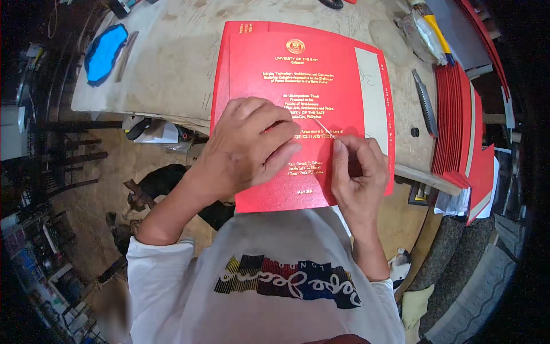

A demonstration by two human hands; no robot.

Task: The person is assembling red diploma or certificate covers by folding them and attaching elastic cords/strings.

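Red cover [309, 149]: lies flat, front up, on the worn worktable [166, 69], its near part reaching past the table's edge.
Gold lettering [295, 77]: small centred blocks run down the cover under a round gold seal [295, 46], upright to the wearer; both hands hide parts.
Left hand [249, 143]: rests across the cover's left side, fingers bent; I cannot tell whether it grips anything.
Right hand [361, 172]: thumb and forefinger pinch a thin, needle-like tool [322, 125] over the lower lines.
Red layer beneath [222, 69]: shows past the cover's left and top; gold characters mark its top left corner.
Pale strip [373, 86]: right of the cover, with dark handwritten marks.
Utility knife [425, 103]: lies near the stacked red covers [450, 120] at right.
Shirt print [286, 281]: pale script over coloured blocks.
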